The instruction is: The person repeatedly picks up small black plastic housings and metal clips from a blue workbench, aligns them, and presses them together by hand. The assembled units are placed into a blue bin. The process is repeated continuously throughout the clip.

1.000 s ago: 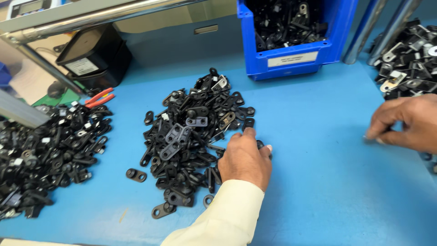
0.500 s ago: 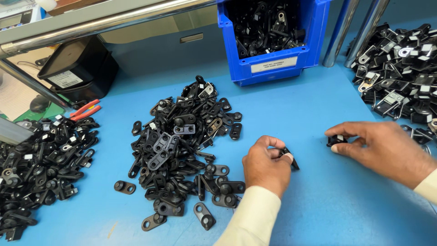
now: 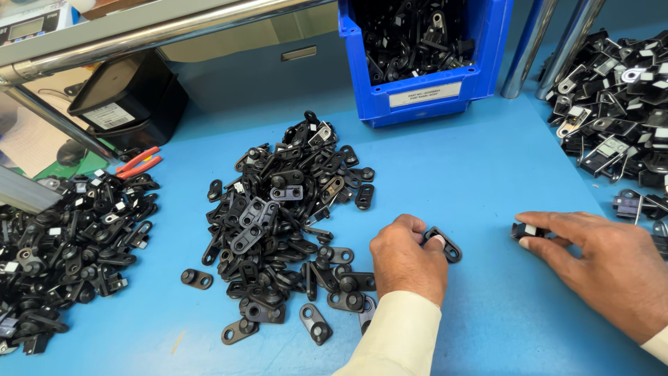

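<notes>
Take the middle heap of black plastic links (image 3: 285, 223) as your landmark. Far to its left lies a second heap of black parts (image 3: 62, 244), with red-handled pliers (image 3: 139, 161) just above that heap and a black box (image 3: 122, 104) behind them. One stray link (image 3: 197, 279) sits just left of the middle heap's lower edge.

Just right of the heap, your left hand (image 3: 407, 261) is curled nearly closed, with thumb and fingertips pinching a single black link (image 3: 445, 244) that rests on the blue table (image 3: 452, 167). Further right, well apart from the heap, your right hand (image 3: 598, 261) lies flatter, fingers stretched out and pressing a small black clip piece (image 3: 527, 230) with a pale patch against the table. Behind the heap and to its right stands the blue bin (image 3: 424, 90) full of black parts, and at the far right another heap of clip parts (image 3: 619, 111).

You look to be at the pairing step, one piece in each hand, not yet joined. The next move probably calls for bringing the two together and lining the link's hole up with the clip, so keep a firm pinch on both.
</notes>
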`<move>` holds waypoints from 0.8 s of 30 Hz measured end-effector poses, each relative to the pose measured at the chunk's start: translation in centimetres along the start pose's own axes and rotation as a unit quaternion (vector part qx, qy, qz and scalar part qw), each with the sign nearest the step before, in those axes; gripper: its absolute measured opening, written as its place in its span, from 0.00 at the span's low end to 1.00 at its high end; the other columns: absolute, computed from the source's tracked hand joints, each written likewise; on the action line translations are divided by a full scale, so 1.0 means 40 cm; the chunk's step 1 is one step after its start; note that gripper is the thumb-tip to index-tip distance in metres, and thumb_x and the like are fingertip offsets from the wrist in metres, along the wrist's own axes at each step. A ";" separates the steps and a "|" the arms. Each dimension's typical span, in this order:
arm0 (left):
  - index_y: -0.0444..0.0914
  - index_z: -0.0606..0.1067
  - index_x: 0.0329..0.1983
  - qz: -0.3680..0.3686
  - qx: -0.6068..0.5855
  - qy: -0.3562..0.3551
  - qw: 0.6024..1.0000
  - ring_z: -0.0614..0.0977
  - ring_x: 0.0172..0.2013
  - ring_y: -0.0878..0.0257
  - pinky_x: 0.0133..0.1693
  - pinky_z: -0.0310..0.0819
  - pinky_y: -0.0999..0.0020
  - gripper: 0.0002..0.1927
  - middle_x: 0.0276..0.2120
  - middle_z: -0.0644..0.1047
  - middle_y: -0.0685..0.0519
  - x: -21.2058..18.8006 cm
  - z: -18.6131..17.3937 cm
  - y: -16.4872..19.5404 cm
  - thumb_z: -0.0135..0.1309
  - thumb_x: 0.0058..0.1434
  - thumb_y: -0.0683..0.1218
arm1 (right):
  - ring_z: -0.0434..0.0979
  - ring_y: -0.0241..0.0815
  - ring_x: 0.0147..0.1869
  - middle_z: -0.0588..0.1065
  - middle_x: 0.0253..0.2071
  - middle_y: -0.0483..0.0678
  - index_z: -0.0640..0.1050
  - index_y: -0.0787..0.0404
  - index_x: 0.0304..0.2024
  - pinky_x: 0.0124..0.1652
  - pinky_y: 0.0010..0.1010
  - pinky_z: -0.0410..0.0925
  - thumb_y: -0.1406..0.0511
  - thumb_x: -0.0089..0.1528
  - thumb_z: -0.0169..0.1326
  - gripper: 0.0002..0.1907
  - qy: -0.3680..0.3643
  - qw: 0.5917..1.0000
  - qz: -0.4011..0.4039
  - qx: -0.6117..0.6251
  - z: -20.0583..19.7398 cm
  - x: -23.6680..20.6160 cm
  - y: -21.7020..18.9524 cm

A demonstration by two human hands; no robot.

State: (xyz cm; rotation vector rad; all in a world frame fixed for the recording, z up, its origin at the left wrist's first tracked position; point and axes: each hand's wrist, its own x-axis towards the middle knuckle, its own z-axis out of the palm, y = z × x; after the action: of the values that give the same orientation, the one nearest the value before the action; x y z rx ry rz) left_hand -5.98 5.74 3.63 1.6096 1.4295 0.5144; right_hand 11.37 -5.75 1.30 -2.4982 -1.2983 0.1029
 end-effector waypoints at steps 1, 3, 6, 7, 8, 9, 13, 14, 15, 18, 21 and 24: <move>0.37 0.79 0.42 -0.007 -0.003 -0.002 1.000 0.85 0.39 0.56 0.41 0.82 0.63 0.10 0.39 0.81 0.49 0.000 -0.001 0.000 0.63 0.57 0.41 | 0.87 0.39 0.39 0.84 0.46 0.43 0.84 0.44 0.54 0.41 0.30 0.79 0.58 0.57 0.63 0.21 0.006 1.000 -0.006 0.009 0.000 -0.003 -0.002; 0.37 0.80 0.41 -0.020 -0.009 -0.007 1.000 0.86 0.39 0.57 0.41 0.83 0.64 0.08 0.39 0.81 0.49 -0.001 -0.003 0.000 0.62 0.57 0.41 | 0.86 0.39 0.40 0.84 0.45 0.44 0.83 0.46 0.53 0.43 0.30 0.78 0.58 0.56 0.63 0.21 0.026 0.999 -0.042 0.018 -0.003 -0.001 -0.006; 0.37 0.81 0.39 0.029 0.046 0.026 0.998 0.84 0.38 0.55 0.41 0.80 0.61 0.08 0.37 0.81 0.48 -0.007 -0.007 0.004 0.63 0.55 0.40 | 0.85 0.39 0.41 0.83 0.42 0.45 0.83 0.45 0.53 0.44 0.29 0.77 0.57 0.57 0.63 0.20 -0.020 0.999 -0.030 -0.024 -0.013 0.010 -0.015; 0.37 0.80 0.39 0.013 0.037 0.022 0.999 0.85 0.37 0.55 0.40 0.80 0.61 0.08 0.36 0.81 0.48 -0.009 -0.009 0.006 0.63 0.56 0.40 | 0.85 0.38 0.41 0.83 0.42 0.45 0.83 0.44 0.54 0.44 0.28 0.76 0.56 0.58 0.63 0.20 -0.049 0.998 -0.014 -0.046 -0.018 0.013 -0.017; 0.37 0.80 0.40 -0.002 0.028 0.017 0.999 0.85 0.36 0.55 0.39 0.81 0.61 0.08 0.35 0.82 0.48 -0.011 -0.011 0.009 0.62 0.56 0.40 | 0.85 0.38 0.40 0.84 0.42 0.45 0.84 0.45 0.53 0.44 0.28 0.77 0.56 0.58 0.65 0.19 -0.047 0.999 0.002 -0.016 -0.022 0.012 -0.017; 0.37 0.79 0.40 -0.017 0.021 0.011 1.000 0.86 0.35 0.55 0.39 0.81 0.62 0.09 0.34 0.82 0.48 -0.013 -0.010 0.012 0.61 0.56 0.40 | 0.86 0.38 0.40 0.84 0.42 0.46 0.84 0.46 0.53 0.43 0.28 0.77 0.57 0.59 0.66 0.19 -0.045 0.999 0.018 0.015 -0.023 0.010 -0.018; 0.35 0.80 0.32 0.008 -0.010 0.007 1.000 0.87 0.31 0.55 0.39 0.82 0.63 0.05 0.29 0.83 0.48 -0.035 0.013 0.033 0.63 0.53 0.41 | 0.86 0.38 0.42 0.82 0.43 0.49 0.83 0.56 0.55 0.43 0.28 0.76 0.64 0.55 0.68 0.24 -0.017 0.963 0.135 0.233 -0.004 -0.038 -0.014; 0.35 0.80 0.31 0.017 -0.012 0.006 1.000 0.86 0.31 0.54 0.38 0.82 0.63 0.04 0.28 0.83 0.47 -0.045 0.025 0.039 0.63 0.54 0.41 | 0.85 0.38 0.43 0.83 0.43 0.50 0.83 0.57 0.55 0.43 0.28 0.76 0.66 0.56 0.66 0.23 -0.019 0.944 0.129 0.304 0.006 -0.058 -0.012; 0.35 0.80 0.30 0.026 -0.015 0.006 1.000 0.86 0.31 0.54 0.38 0.82 0.63 0.04 0.27 0.83 0.46 -0.052 0.035 0.045 0.63 0.54 0.41 | 0.85 0.38 0.44 0.83 0.44 0.51 0.82 0.59 0.55 0.43 0.28 0.75 0.67 0.58 0.65 0.21 -0.021 0.919 0.122 0.373 0.015 -0.075 -0.009; 0.35 0.81 0.28 0.014 0.017 -0.035 0.999 0.86 0.30 0.52 0.37 0.81 0.61 0.04 0.26 0.82 0.44 -0.074 0.057 0.056 0.61 0.56 0.42 | 0.85 0.37 0.46 0.83 0.44 0.51 0.83 0.61 0.55 0.46 0.26 0.75 0.68 0.59 0.64 0.20 -0.020 0.902 0.119 0.414 0.037 -0.098 -0.006; 0.35 0.80 0.30 0.009 0.036 -0.074 0.997 0.86 0.29 0.52 0.35 0.82 0.61 0.05 0.27 0.82 0.44 -0.083 0.064 0.061 0.58 0.59 0.42 | 0.86 0.37 0.47 0.83 0.45 0.49 0.83 0.60 0.56 0.49 0.26 0.76 0.68 0.60 0.64 0.21 -0.050 0.915 0.187 0.353 0.037 -0.101 -0.013; 0.33 0.81 0.30 0.013 0.066 -0.087 0.994 0.86 0.30 0.51 0.35 0.82 0.59 0.07 0.28 0.82 0.42 -0.087 0.068 0.065 0.56 0.60 0.41 | 0.87 0.38 0.48 0.83 0.45 0.50 0.83 0.60 0.57 0.49 0.28 0.77 0.67 0.60 0.65 0.22 -0.062 0.915 0.224 0.330 0.024 -0.102 -0.029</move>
State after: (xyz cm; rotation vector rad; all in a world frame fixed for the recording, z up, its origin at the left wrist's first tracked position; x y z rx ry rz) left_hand -3.24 1.75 5.24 1.7340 1.3368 0.2903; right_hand 7.87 -8.19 0.43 -2.1418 -0.5514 0.6927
